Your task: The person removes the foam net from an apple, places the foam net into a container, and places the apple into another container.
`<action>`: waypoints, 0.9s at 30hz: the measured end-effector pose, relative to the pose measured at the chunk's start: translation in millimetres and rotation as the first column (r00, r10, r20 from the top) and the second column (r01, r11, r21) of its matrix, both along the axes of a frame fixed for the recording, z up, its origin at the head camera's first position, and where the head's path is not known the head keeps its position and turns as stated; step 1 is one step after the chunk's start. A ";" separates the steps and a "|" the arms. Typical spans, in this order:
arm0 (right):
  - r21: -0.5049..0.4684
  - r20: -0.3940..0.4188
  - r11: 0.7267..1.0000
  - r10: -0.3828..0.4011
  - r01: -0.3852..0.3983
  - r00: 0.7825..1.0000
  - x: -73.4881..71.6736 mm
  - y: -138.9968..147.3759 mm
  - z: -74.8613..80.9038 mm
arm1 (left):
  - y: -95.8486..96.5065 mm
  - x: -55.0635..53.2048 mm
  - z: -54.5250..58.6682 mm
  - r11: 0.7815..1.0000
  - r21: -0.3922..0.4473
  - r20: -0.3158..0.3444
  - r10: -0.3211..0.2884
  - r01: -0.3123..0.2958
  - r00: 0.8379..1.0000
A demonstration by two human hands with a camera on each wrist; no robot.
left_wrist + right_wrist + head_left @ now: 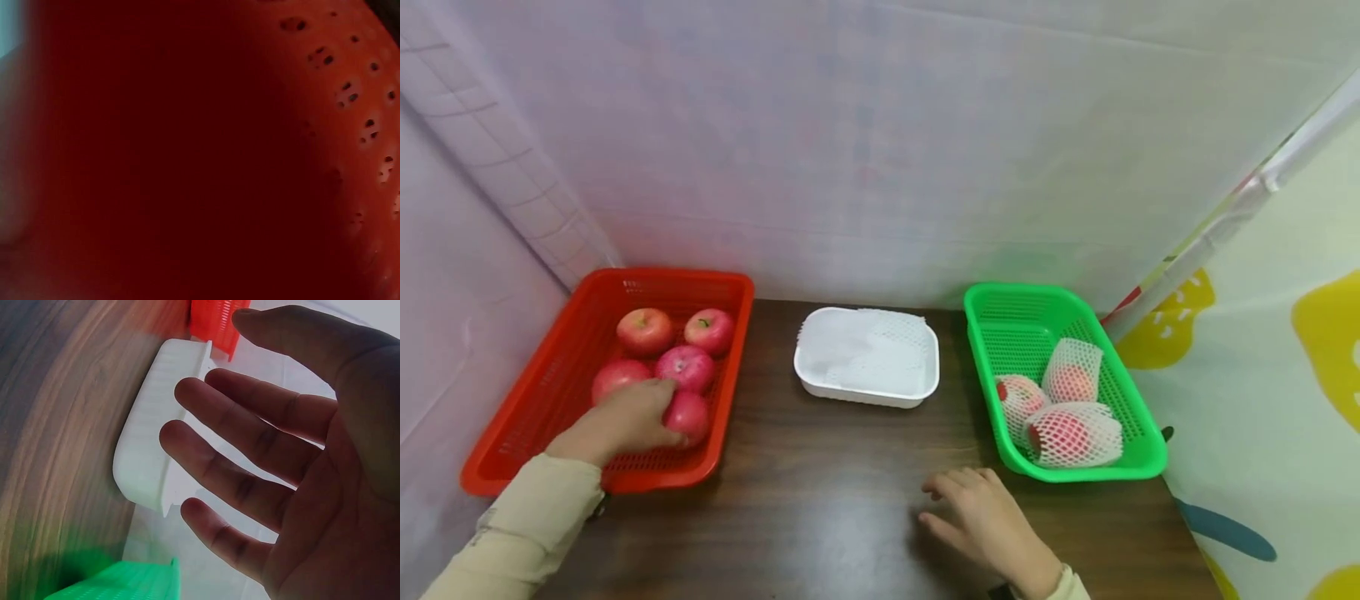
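My left hand [628, 421] reaches into the red basket [741, 333] with its thumb and fingers about a red apple [687, 417] near the front right corner. Several other apples lie close by, among them a pink one [687, 368] just behind the hand. In the left wrist view a dark red blur fills most of the picture, beside the basket's perforated wall [369, 134]. Over the front of the table, near the green basket, my right hand [981, 517] is held with relaxed, spread fingers and nothing in them; the right wrist view shows its palm side.
A white plastic tray [857, 395] holding white foam netting [880, 350] stands at the back middle of the brown table [820, 483]. To the right, the green basket [981, 325] contains three apples in foam nets [1067, 437]. Pale cloth walls [865, 167] enclose the table.
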State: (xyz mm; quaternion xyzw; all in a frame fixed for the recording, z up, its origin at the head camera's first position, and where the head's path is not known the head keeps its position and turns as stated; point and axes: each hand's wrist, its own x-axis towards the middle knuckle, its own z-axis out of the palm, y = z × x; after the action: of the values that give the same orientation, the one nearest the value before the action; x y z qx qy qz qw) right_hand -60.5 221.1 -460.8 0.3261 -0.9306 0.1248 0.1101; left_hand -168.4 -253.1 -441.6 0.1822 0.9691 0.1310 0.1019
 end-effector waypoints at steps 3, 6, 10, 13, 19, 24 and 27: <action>0.003 -0.004 1.000 0.005 -0.005 1.000 -0.1 0.4 -0.8 | 1.4 1.9 -2.9 0.999 -0.033 0.055 0.027 -0.025 0.998; 0.007 -0.008 1.000 0.005 -0.005 1.000 -0.7 1.6 -0.3 | 2.4 6.1 1.0 0.998 -0.026 0.053 0.053 -0.052 0.997; -0.001 -0.010 1.000 -0.005 0.005 1.000 -0.4 3.7 1.3 | 9.6 23.4 16.0 0.996 0.033 -0.053 0.081 -0.079 0.995; -0.016 -0.016 1.000 -0.013 0.012 1.000 0.7 5.4 1.0 | 26.7 48.6 27.3 0.990 0.106 -0.178 0.112 -0.094 0.978; -0.027 -0.004 1.000 -0.015 0.015 1.000 3.7 4.8 -2.6 | 81.6 106.4 21.9 0.956 0.280 -0.329 0.177 -0.083 0.928; -0.017 0.014 0.999 -0.032 0.032 0.999 4.4 4.7 -2.6 | 119.9 130.9 9.4 0.948 0.294 -0.131 0.168 -0.124 0.977; -0.011 0.011 0.999 -0.045 0.045 0.999 2.7 7.5 1.2 | 131.3 134.8 4.3 0.947 0.289 -0.045 0.159 -0.139 0.986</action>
State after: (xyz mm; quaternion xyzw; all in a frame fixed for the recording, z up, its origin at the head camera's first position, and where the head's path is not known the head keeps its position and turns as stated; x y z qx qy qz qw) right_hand -57.7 228.6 -459.6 0.3035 -0.9376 0.1295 0.1095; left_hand -33.6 -121.8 -437.3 0.1256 0.9541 0.2702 0.0316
